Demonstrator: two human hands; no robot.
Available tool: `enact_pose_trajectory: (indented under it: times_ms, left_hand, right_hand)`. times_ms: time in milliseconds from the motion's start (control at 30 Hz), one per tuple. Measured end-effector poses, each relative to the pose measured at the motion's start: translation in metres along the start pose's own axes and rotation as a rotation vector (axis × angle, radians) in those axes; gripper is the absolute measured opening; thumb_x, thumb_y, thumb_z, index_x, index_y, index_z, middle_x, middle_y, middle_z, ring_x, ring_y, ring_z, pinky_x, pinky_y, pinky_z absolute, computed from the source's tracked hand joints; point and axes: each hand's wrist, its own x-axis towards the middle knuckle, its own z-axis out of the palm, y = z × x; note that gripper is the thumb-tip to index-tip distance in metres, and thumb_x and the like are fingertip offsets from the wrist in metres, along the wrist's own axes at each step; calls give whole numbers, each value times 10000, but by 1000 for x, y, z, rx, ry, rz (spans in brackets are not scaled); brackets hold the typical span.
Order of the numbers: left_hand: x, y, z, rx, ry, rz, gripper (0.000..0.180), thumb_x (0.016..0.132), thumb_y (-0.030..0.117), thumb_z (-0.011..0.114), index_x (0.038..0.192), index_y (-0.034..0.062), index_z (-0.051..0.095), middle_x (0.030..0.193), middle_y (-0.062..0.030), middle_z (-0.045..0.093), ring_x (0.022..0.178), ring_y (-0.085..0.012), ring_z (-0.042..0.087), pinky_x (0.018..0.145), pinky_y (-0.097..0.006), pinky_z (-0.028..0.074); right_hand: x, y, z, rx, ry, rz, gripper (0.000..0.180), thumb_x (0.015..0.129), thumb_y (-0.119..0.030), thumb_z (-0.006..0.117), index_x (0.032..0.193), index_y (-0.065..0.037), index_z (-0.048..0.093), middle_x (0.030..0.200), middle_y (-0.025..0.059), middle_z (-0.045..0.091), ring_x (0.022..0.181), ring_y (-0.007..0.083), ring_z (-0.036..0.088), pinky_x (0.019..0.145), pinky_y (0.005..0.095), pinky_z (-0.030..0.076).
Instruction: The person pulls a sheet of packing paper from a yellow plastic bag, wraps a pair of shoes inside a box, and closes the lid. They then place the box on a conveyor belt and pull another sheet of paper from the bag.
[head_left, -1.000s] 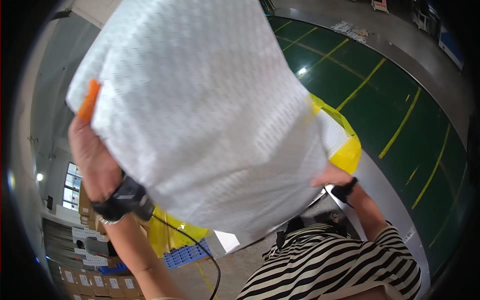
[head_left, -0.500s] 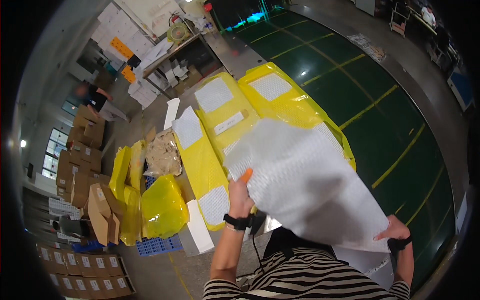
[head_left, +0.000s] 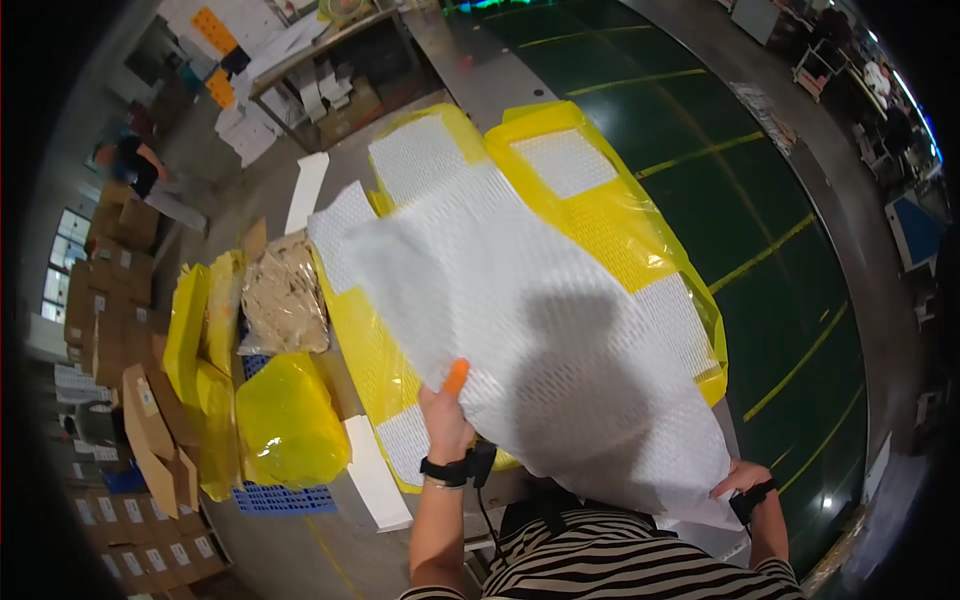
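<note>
My left hand (head_left: 446, 418), with an orange finger cot on it, is closed on the near left edge of a large white textured cushioning sheet (head_left: 500, 370). At the sheet's near right corner my right hand (head_left: 742, 478) pinches it. The sheet spreads over yellow plastic-wrapped packs on the table and hides most of the middle one. Smaller white textured pieces lie on the right yellow pack (head_left: 625, 225), including a white piece (head_left: 565, 162) at its far end. At the left yellow pack's near end lies another white piece (head_left: 404, 445).
On the left, a yellow plastic bundle (head_left: 292, 418) and a clear bag of brown material (head_left: 287, 300) rest by a blue crate (head_left: 285, 498). Cardboard boxes (head_left: 110, 330) are stacked beyond. A person (head_left: 145, 175) stands far left. Green floor (head_left: 690, 120) with yellow lines lies right.
The white sheet has moved left and away from me, now covering the middle pack's label and more of the left pack. Both hands keep hold of it. My view has shifted.
</note>
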Motion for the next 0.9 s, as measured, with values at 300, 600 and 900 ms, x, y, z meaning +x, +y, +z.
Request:
enact_pose_trajectory:
  times_ms: [300, 600, 900]
  left_hand:
    - [-33, -94, -48, 57, 264, -317, 360, 878, 8, 664, 1225, -27, 577, 1136, -86, 651, 990, -205, 622, 877, -333, 498]
    - [-54, -80, -53, -48, 170, -340, 341, 894, 20, 634, 1226, -30, 572, 1155, -85, 633, 1037, -209, 611, 906, -358, 498]
    - [-50, -77, -73, 19, 97, -464, 370, 899, 53, 611, 1254, -33, 556, 1152, -116, 648, 1035, -250, 633, 918, -372, 503]
  right_hand:
    - [38, -21, -62, -1032, 396, 522, 583, 594, -363, 888, 1038, -20, 733, 961, 98, 738, 862, 225, 685, 823, 336, 526]
    - [208, -312, 101, -1292, 488, -950, 347, 799, -127, 701, 1133, -52, 639, 1133, 170, 653, 1030, 369, 605, 910, 426, 484]
    - [407, -360, 233, -1473, 313, -1133, 463, 695, 4, 629, 1145, -101, 642, 1006, 107, 571, 930, 314, 558, 788, 436, 475]
